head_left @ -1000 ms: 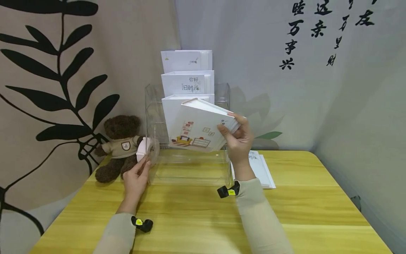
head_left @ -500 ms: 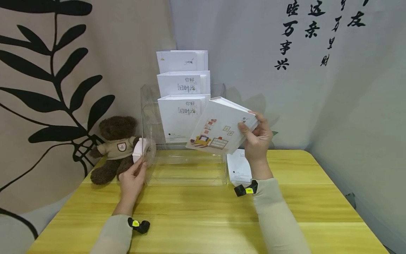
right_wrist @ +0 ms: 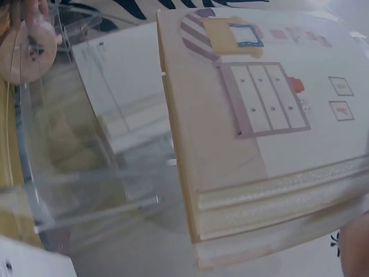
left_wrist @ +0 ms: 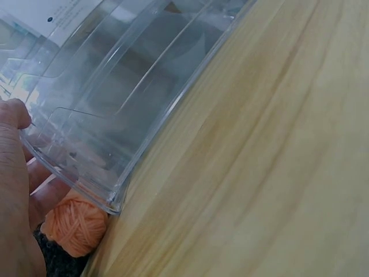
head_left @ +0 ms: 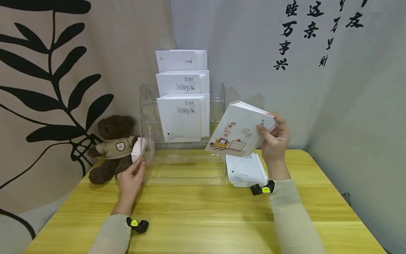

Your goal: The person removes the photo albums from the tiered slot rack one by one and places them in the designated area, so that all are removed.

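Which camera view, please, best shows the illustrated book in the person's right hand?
The head view: the whole illustrated book is in frame, though the right hand covers part. The right wrist view shows its pictures larger but crops it; the left wrist view does not show it.

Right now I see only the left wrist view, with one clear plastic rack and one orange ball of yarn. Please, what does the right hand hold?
Observer: The right hand grips a white rectangular book printed with furniture.
Operator: Thank you. On how many levels does the rack hold something?
Observer: White printed books show on three levels of the clear plastic rack.
Operator: And is something lying to its right?
Observer: Yes, a white book with small black print lies there on the yellow wooden table.
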Motion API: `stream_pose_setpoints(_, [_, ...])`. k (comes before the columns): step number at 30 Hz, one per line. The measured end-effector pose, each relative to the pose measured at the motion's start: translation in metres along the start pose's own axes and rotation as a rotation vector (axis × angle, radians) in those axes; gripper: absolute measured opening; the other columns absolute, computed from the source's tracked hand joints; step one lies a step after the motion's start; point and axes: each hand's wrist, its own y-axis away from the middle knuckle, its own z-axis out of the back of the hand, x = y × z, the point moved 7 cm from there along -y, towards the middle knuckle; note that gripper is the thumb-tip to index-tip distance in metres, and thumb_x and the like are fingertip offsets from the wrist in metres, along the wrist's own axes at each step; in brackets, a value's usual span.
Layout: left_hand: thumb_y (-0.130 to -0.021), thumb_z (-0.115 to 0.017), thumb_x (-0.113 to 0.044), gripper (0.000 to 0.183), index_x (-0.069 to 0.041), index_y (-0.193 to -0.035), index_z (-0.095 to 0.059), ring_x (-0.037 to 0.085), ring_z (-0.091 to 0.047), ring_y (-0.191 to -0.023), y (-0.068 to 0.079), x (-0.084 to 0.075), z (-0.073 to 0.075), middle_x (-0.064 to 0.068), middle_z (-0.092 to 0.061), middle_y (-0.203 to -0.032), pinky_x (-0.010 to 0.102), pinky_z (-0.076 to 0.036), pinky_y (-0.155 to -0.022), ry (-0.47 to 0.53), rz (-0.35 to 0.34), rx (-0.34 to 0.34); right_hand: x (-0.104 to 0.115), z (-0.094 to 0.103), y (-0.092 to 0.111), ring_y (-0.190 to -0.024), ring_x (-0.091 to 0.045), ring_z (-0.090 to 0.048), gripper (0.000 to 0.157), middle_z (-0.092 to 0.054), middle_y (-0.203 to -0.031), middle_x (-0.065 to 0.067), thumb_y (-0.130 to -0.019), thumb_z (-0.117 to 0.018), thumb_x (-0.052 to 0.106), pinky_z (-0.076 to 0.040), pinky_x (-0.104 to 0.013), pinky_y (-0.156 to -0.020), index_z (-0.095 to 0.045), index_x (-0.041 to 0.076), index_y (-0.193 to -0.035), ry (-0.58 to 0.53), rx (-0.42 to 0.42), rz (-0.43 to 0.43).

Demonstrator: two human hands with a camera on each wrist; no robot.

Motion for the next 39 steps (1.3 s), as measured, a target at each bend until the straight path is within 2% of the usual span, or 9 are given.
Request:
stream_pose_setpoints(11, [-0.088,-0.079,-0.010,0.027,-0.012,-0.116,-0.078,-0.020,-0.059,-0.076,0.000,-0.004,0.003,0.014,-0.076,-0.092,0.004,-0.046,-0.063,0.045,-0.019,-0.033,0.010,0.053,-0.002,-0.097,-0.026,-0.071,0.036,-0.071,-0.107,-0.015,-0.087,-0.069,-0.016,-0.059,-0.034,-0.079,-0.062,-0.007,-0.121,0.118,-0.011,-0.082])
stream_pose_setpoints(23, [-0.088,-0.080,-0.013,0.024,-0.013,-0.112,-0.080,-0.021,-0.057,-0.072,0.001,0.002,0.003,0.013,-0.076,-0.088,0.003,-0.044,-0.062,0.016,0.021,-0.049,0.011,0.118,0.005,-0.094,-0.021,-0.070,0.039,-0.071,-0.108,-0.012,-0.083,-0.074,-0.016,-0.058,-0.027,-0.075,-0.065,-0.008,-0.119,0.256,-0.163,-0.147])
stream_pose_setpoints(30, [-0.088,-0.079,-0.013,0.023,-0.016,-0.111,-0.080,-0.020,-0.055,-0.067,0.003,0.000,0.004,0.012,-0.076,-0.082,0.002,-0.042,-0.060,-0.011,0.032,-0.052,0.012,0.155,0.009,-0.090,-0.017,-0.071,0.042,-0.072,-0.105,-0.007,-0.079,-0.082,-0.007,-0.057,-0.024,-0.069,-0.069,0.001,-0.119,0.371,-0.321,-0.298])
stream_pose_setpoints(35, [-0.088,-0.080,-0.012,0.024,-0.014,-0.112,-0.080,-0.021,-0.055,-0.068,0.003,-0.002,0.003,0.012,-0.076,-0.082,0.002,-0.042,-0.061,-0.020,0.013,-0.051,0.022,0.173,0.007,-0.087,-0.015,-0.070,0.042,-0.071,-0.104,-0.004,-0.077,-0.084,-0.004,-0.056,-0.022,-0.065,-0.071,0.004,-0.116,0.443,-0.392,-0.365])
stream_pose_setpoints(39, [-0.088,-0.080,-0.014,0.024,-0.014,-0.112,-0.080,-0.022,-0.055,-0.068,0.002,-0.002,0.003,0.011,-0.076,-0.083,0.002,-0.042,-0.060,-0.013,0.016,-0.049,0.026,0.179,0.007,-0.087,-0.015,-0.069,0.041,-0.070,-0.104,-0.004,-0.076,-0.084,-0.005,-0.056,-0.023,-0.063,-0.072,0.005,-0.114,0.450,-0.436,-0.398])
